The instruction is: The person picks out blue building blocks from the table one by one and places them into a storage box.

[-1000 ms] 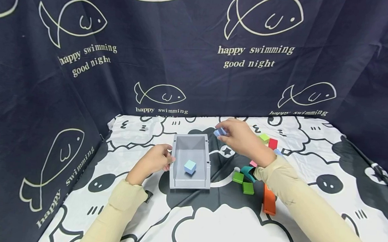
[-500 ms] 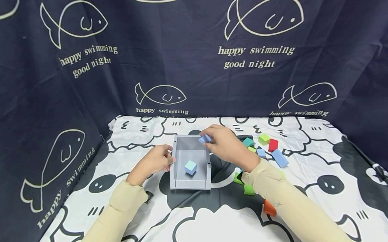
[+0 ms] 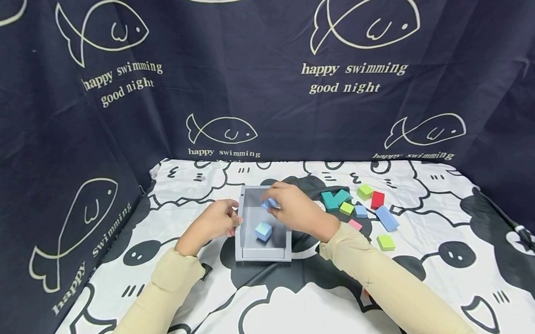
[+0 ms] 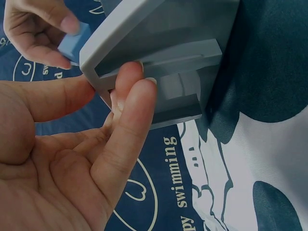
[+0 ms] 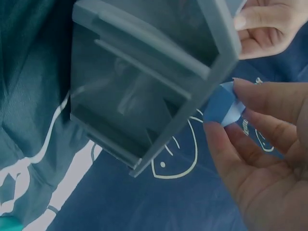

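A grey open-topped box (image 3: 263, 255) stands on the cloth between the hands. My left hand (image 3: 213, 222) pinches its left wall; in the left wrist view the thumb lies at the rim (image 4: 89, 60) and the fingers are on the outer side. My right hand (image 3: 297, 210) reaches over the right wall and pinches a small blue block (image 5: 222, 106) between thumb and fingertips, above the far part of the box. Inside, nearer the front, sits a light blue block (image 3: 263, 231), apart from the held one. The right hand partly covers the box's far right side.
Right of the box lie several loose blocks: teal (image 3: 330, 201), lime green (image 3: 365, 192), red (image 3: 377, 200), blue (image 3: 387, 218) and pink (image 3: 355, 224). The right sleeve (image 3: 392, 282) crosses the cloth in front of them. A dark curtain (image 3: 271, 87) hangs behind.
My right hand has moved left with the blue block, from beyond the box's right side to over its inside. The left hand stays at the left wall.
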The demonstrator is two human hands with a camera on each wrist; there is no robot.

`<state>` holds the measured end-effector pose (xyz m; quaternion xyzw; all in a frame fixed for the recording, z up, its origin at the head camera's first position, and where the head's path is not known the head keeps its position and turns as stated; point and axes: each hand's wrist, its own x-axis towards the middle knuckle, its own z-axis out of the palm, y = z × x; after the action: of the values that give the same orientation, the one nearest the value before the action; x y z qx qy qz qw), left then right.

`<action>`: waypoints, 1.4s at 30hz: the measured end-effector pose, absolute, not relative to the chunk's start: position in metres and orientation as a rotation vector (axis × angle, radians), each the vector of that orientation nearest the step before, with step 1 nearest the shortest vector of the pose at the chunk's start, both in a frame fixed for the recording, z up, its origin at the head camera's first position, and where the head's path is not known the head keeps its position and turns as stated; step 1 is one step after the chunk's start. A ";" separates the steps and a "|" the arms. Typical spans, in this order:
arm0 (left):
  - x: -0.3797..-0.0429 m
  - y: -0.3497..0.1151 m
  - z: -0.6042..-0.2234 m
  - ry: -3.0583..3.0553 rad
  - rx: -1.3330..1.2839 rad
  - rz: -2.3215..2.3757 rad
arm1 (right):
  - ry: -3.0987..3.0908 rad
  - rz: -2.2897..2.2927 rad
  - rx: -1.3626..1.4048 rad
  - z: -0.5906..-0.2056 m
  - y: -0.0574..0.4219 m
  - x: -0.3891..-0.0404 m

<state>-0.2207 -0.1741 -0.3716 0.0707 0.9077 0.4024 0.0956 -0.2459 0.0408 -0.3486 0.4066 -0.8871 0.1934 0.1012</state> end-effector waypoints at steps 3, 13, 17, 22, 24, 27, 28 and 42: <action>-0.221 -0.174 -0.371 2.693 0.212 1.193 | -2.636 0.552 1.257 -0.352 0.038 -0.245; -0.219 -0.173 -0.369 2.710 0.243 1.179 | -2.683 0.324 1.475 -0.366 0.037 -0.246; -0.219 -0.174 -0.369 2.711 0.236 1.177 | -2.684 0.240 1.540 -0.369 0.036 -0.248; -0.219 -0.174 -0.369 2.706 0.237 1.178 | -2.694 0.213 1.568 -0.368 0.037 -0.247; -0.219 -0.174 -0.369 2.707 0.239 1.179 | -2.709 0.191 1.573 -0.369 0.037 -0.247; -0.219 -0.173 -0.369 2.708 0.239 1.177 | -2.734 0.118 1.579 -0.372 0.035 -0.245; -0.219 -0.173 -0.369 2.709 0.237 1.175 | -2.740 0.098 1.583 -0.373 0.035 -0.245; -0.221 -0.174 -0.371 2.718 0.241 1.174 | -2.801 -0.048 1.536 -0.380 0.028 -0.240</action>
<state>-0.2210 -0.1737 -0.3713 0.0809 0.9117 0.3938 0.0852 -0.2405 0.0282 -0.3798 0.4807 -0.8764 -0.0151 -0.0265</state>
